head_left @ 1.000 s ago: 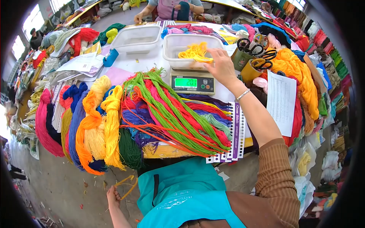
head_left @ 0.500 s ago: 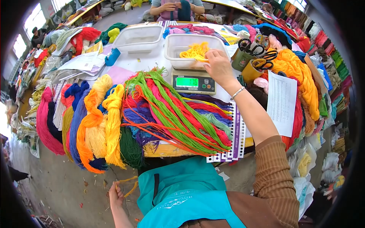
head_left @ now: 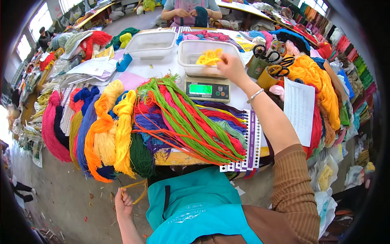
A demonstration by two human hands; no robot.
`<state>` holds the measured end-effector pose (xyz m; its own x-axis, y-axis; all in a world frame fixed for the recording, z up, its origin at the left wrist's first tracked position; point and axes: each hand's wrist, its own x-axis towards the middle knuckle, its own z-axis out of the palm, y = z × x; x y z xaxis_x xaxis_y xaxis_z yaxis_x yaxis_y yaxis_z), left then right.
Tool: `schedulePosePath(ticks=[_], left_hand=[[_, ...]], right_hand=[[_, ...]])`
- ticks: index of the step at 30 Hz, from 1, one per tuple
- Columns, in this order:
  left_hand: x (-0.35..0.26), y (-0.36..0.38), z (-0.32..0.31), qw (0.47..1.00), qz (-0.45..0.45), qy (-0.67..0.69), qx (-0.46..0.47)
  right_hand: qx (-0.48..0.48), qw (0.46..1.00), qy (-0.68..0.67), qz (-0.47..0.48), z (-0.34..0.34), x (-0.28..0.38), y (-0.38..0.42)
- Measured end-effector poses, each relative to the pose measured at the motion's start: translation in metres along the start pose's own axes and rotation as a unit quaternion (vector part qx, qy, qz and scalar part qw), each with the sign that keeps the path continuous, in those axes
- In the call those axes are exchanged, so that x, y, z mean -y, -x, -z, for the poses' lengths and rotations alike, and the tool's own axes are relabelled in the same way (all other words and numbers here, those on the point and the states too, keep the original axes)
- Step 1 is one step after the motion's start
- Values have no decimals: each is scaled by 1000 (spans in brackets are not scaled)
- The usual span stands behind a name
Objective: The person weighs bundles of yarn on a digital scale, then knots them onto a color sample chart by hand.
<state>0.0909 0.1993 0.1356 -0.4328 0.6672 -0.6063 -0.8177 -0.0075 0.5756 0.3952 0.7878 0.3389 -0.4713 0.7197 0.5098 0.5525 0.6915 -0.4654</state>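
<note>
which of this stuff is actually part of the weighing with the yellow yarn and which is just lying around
In use:
- right hand on the yellow yarn
- clear tub holding that yarn
- scale under the tub
- left hand gripping loose yellow strands below the table edge

Lying about:
- empty tub
- scissors in cups
- printed sheet
- colour card
- hanging skeins

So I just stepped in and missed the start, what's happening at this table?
A person in a teal apron is handling yarn. Their right hand reaches into the clear tub sitting on a digital scale, gripping a bunch of yellow yarn. Their left hand hangs below the table edge, holding a few yellow-orange strands. Skeins in many colours drape over the front of the table, and another person sits at the far side.
</note>
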Motion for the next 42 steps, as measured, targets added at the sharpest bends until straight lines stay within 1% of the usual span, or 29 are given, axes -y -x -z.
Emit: schedulePosePath(ticks=[1,2,3,5,6,8,9,10,12,13,14,15,16,17,19,21,23,24,26,27,29,30,31,33,34,37,38,40,42], left_hand=[[-3,3,-7,1000,3,18,20],[-5,6,-14,1000,2,18,21],[-6,10,-22,998,1,39,45],[-12,18,-40,996,-2,61,70],[-15,24,-52,991,-16,81,109],[-19,28,-65,976,-52,109,179],[-22,31,-72,971,-61,110,201],[-26,35,-80,966,-68,111,224],[-30,40,-96,956,-69,119,258],[-32,41,-104,953,-69,100,279],[-35,43,-114,948,-69,82,301],[-36,51,-132,965,-55,56,250],[-35,56,-151,965,-96,-52,238],[-33,60,-170,952,-136,-159,224],[-23,70,-205,947,-143,-187,218],[-11,78,-238,946,-116,-177,245],[3,78,-265,946,-65,-109,299],[12,75,-277,943,-36,-62,324],[28,71,-300,939,6,14,344],[36,68,-306,937,15,35,348],[48,60,-311,933,27,65,354],[51,57,-313,932,31,72,353],[55,55,-313,932,35,79,352],[60,52,-312,947,49,78,309],[63,52,-312,946,40,65,317],[68,49,-310,947,26,56,315],[68,48,-310,948,20,48,315],[70,46,-308,948,14,40,316],[72,42,-307,953,12,53,297]], right_hand=[[41,979,-166,-109,4,5,-3],[66,943,-282,-165,16,20,-4],[66,943,-282,-164,28,31,-4],[165,953,-208,-149,46,44,-2],[128,991,-6,38,53,32,-2],[75,958,270,57,80,42,-1],[55,947,314,40,97,45,-3],[0,947,313,77,118,43,1],[-31,950,303,71,168,66,8],[-11,958,266,107,195,55,3],[66,991,114,-27,221,75,11],[96,990,-68,-79,243,88,23],[133,961,-230,-74,265,92,30],[158,892,-419,-52,283,84,33],[155,796,-583,-55,301,87,44],[73,815,-563,-118,276,124,73],[75,807,-569,-139,225,139,111],[133,794,-565,-181,197,142,127],[159,788,-535,-261,137,159,165],[207,731,-595,-263,114,166,179],[236,764,-501,-331,75,178,205],[260,739,-538,-310,66,185,213],[278,746,-538,-277,54,186,220],[241,731,-585,-255,30,195,231],[225,760,-560,-243,23,195,235],[224,733,-557,-318,28,197,235],[225,733,-557,-319,25,193,237],[217,685,-610,-335,18,180,243],[210,679,-620,-332,17,176,244]])
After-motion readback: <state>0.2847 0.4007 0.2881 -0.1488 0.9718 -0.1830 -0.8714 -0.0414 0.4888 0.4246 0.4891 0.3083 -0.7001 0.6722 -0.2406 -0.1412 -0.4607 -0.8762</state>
